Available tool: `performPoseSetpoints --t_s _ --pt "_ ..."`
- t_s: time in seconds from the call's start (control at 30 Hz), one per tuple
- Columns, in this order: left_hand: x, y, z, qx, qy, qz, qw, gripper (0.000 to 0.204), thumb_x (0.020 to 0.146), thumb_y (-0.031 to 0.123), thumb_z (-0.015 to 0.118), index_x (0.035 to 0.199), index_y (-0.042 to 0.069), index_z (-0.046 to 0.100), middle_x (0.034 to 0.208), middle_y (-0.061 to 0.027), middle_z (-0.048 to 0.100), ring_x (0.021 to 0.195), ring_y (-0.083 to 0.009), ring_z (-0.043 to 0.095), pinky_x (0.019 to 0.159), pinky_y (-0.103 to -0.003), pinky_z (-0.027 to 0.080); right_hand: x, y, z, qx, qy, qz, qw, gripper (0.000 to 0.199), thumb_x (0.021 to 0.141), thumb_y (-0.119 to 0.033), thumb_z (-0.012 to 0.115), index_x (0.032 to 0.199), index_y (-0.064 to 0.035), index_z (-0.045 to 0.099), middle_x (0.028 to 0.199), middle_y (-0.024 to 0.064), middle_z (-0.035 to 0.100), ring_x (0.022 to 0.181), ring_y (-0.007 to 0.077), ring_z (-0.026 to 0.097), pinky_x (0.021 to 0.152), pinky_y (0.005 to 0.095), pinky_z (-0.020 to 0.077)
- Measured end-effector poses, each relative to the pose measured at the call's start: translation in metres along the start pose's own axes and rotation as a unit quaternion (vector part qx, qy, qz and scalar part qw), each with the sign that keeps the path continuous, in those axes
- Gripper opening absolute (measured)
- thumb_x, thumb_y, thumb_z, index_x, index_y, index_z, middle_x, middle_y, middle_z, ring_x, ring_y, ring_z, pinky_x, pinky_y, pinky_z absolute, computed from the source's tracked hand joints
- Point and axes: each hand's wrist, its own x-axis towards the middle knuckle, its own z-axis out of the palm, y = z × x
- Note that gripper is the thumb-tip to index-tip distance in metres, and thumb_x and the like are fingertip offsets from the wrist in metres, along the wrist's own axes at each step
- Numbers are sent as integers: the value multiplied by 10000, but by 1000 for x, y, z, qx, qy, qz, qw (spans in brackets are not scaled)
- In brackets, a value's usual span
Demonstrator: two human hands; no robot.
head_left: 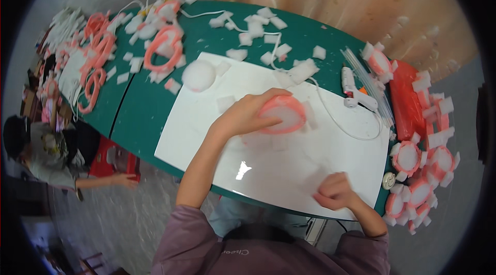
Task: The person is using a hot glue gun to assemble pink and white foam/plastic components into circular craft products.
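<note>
Pressing down with my left hand (pixel 247 112), fingers spread and clamped over the pink-rimmed white foam disc (pixel 283 113), I hold it flat on the white board (pixel 268 171) that covers the green desk (pixel 150 115). My right hand (pixel 336 191) is curled shut near the board's front edge; I cannot tell whether it pinches a small white foam piece or nothing.

Risks, as I judge them:
- The glue gun (pixel 356 94) lies just beyond the disc toward the board's far right corner, with its white cord (pixel 336 120) looping close past the disc. A sweep of either hand could snag the cord and drag the gun.
- Loose white foam squares (pixel 258 29) are scattered beyond the board; a sleeve could brush them off the desk.
- Heavy pressure from my left hand could dent the disc or shift its pink band.
- Finished pink-and-white foam pieces (pixel 418 171) crowd the desk's right edge beside the board and could be knocked to the floor.

Packages and signs: a red plastic bag (pixel 405 99) lies right of the glue gun, long and shiny; no label on it is readable. A white foam ball (pixel 199 75) sits at the board's far left corner.
</note>
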Motion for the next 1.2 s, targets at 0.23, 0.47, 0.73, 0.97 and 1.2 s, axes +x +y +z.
performPoseSetpoints --t_s 0.23,0.47,0.73,0.97,1.2 --pt "-4 3 -4 20 -41 6 999 563 643 148 621 1165 104 414 928 -152 598 822 -335 578 733 -353 457 0 9 -9 -6 79 181 980 420 732 31 525 408 -33 266 370 22 261 305 113 259 346 286 178" --pt "-2 -5 -2 72 71 15 995 458 641 177 639 1053 83 462 848 -163 604 787 -338 580 700 -372 457 -18 6 -10 -74 21 246 966 379 789 -100 559 432 -41 443 378 5 348 329 98 338 335 238 271" --pt "6 -42 11 91 142 145 975 421 655 286 607 1017 120 473 860 -140 600 786 -342 567 664 -415 446 -7 73 -153 -587 29 135 798 461 677 60 509 1125 -25 441 1066 197 490 985 358 485 810 379 412" --pt "8 -39 12 116 123 101 980 404 654 268 559 1024 134 468 851 -156 586 806 -324 576 651 -434 447 1 119 -179 -692 -28 305 653 469 682 -69 550 1139 -92 444 1043 179 476 968 379 486 775 433 430" --pt "9 -44 12 94 107 85 986 432 655 250 552 1052 107 464 882 -155 586 818 -310 583 662 -422 455 22 97 -187 -679 -50 243 691 295 682 -56 574 959 -63 473 1085 134 404 906 355 509 692 433 445"
